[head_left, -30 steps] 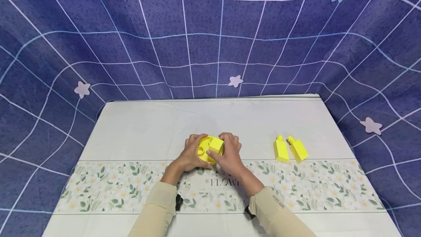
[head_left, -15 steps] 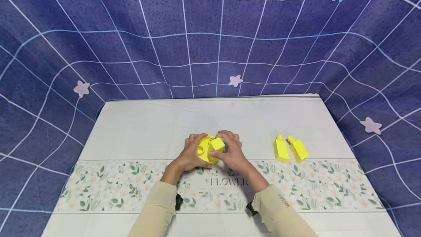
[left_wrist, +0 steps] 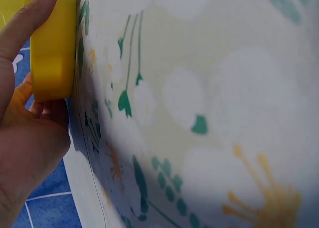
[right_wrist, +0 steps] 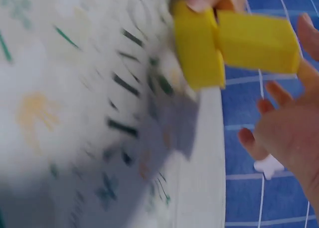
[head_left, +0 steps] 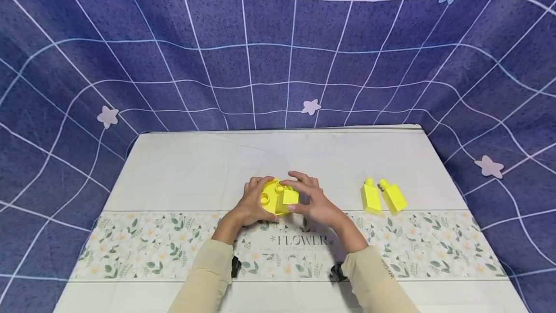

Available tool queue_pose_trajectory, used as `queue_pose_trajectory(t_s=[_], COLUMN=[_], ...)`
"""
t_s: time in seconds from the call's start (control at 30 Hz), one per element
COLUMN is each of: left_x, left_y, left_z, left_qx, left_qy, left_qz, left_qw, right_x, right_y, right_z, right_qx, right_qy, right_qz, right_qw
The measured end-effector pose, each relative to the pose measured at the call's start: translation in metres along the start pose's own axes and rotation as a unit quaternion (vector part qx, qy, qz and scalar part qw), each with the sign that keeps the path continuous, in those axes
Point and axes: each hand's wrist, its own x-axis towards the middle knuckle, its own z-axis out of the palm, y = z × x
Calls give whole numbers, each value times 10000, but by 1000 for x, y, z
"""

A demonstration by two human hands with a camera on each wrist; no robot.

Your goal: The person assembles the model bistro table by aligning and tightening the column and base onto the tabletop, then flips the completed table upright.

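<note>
A round yellow base (head_left: 270, 196) with raised round sockets lies in front of me, my left hand (head_left: 253, 204) gripping its left side. In the left wrist view the thumb presses against the base's edge (left_wrist: 52, 58). On the base's right part stands a yellow rectangular block (head_left: 288, 199), its lower end meeting the base. My right hand (head_left: 314, 202) is spread around this block. The right wrist view shows the thumb apart from the block (right_wrist: 256, 41), with the index finger close by its free end.
Two more yellow blocks with threaded ends, a left one (head_left: 370, 197) and a right one (head_left: 393, 198), lie to the right on the table. A white cloth (head_left: 195, 168) with a flowered band covers the table. A blue curtain (head_left: 269, 71) hangs behind it.
The right hand has drawn back to the right and its fingers have spread from the block. The block has turned a little on the base. The left hand has stayed in place.
</note>
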Motion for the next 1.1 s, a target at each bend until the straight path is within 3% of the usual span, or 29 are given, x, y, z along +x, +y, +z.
queue_pose_trajectory(t_s=[0.1, 0.2, 0.37, 0.53, 0.73, 0.93, 1.1], left_x=[0, 1, 2, 2, 1, 1, 0], left_y=[-1, -2, -3, -3, -3, -3, -1], left_z=[0, 1, 1, 0, 0, 0, 0], left_qx=[-3, 6, -6, 40, 37, -96, 3], left_qy=[-29, -50, -59, -79, -91, -55, -114], left_qz=[-41, -5, 53, 40, 67, 41, 22], left_qw=[10000, 10000, 10000, 10000, 9999, 9999, 9999], right_x=[-2, 0, 2, 3, 2, 2, 6], right_y=[2, 4, -6, -12, -9, -10, -8], right_z=[-8, -8, 7, 24, 14, 1, 8], right_qx=[63, 175, 380, 95, -161, 112, -38], right_qy=[-330, -401, 63, 361, -285, -935, -791], right_qz=[14, 153, 271, 260, -74, -6, 24], right_qw=[9994, 9989, 9989, 9990, 9994, 9956, 9969])
